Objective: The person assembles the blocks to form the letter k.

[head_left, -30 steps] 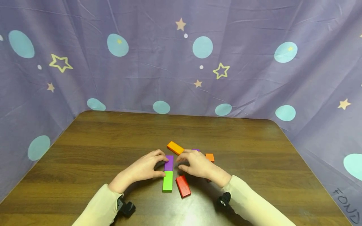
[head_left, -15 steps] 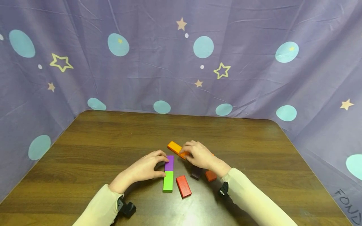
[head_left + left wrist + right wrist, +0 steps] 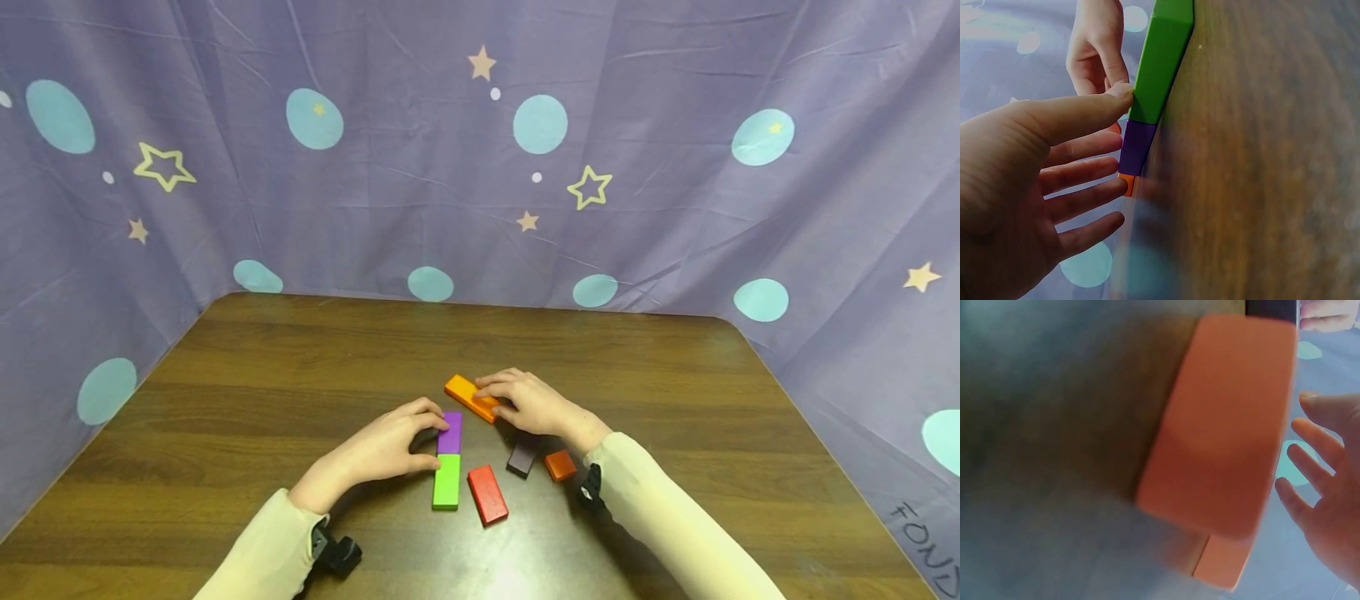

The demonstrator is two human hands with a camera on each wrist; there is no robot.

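In the head view my left hand (image 3: 393, 442) rests its fingertips on a purple block (image 3: 450, 433) and its thumb against a green block (image 3: 446, 482). These two blocks lie end to end in a line. The left wrist view shows that hand's fingers fairly straight, with the thumb on the side of the green block (image 3: 1163, 69). My right hand (image 3: 532, 404) is over the near end of an orange block (image 3: 463, 389), its index finger and thumb apart. Fingers are loosely extended in the right wrist view; contact with the orange block is hidden there.
A red block (image 3: 487, 496) lies right of the green one. Beneath the right wrist are a dark block (image 3: 522, 458) and a red-orange block (image 3: 560, 465). Another orange block (image 3: 1221, 562) shows in the right wrist view. A patterned curtain (image 3: 420, 167) hangs behind the wooden table (image 3: 300, 350).
My right hand has moved away from beside the purple block, back and slightly right, to the orange block. The dark and red-orange blocks came into fuller view. My left hand stayed put.
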